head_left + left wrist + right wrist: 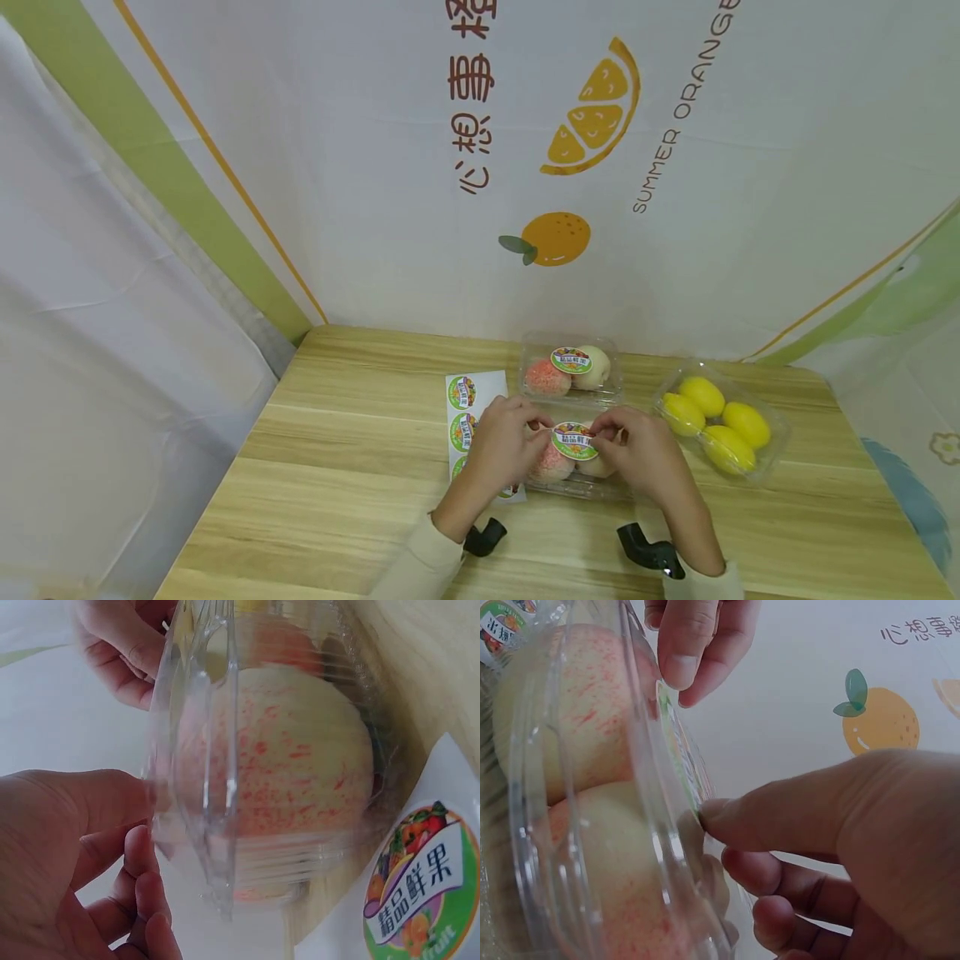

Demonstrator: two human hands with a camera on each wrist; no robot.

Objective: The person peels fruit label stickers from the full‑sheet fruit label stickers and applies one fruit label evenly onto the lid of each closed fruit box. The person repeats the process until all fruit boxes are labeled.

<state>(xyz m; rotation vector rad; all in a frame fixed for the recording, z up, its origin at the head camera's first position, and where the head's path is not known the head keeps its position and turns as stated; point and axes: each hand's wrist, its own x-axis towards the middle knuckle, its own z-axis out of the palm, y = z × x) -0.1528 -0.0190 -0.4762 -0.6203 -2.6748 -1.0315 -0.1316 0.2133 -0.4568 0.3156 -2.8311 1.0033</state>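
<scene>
An oval fruit label (574, 441) with a green lower edge lies over the lid of a clear plastic clamshell box (225, 761) that holds peaches (592, 705). My left hand (508, 443) pinches the label's left end between thumb and fingers, right at the lid. At the opposite end my right hand (637, 450) pinches the label, its thumb (757, 817) against the label's edge. Left of the box lies a white sheet of labels (480, 387), partly covered by my left hand and forearm.
Behind stands another clear box (534, 346) of peaches with a label on its lid. To the right, an open-looking clear box (780, 433) holds several lemons (726, 450). The wooden table (330, 467) meets a printed curtain (405, 275) at its back edge.
</scene>
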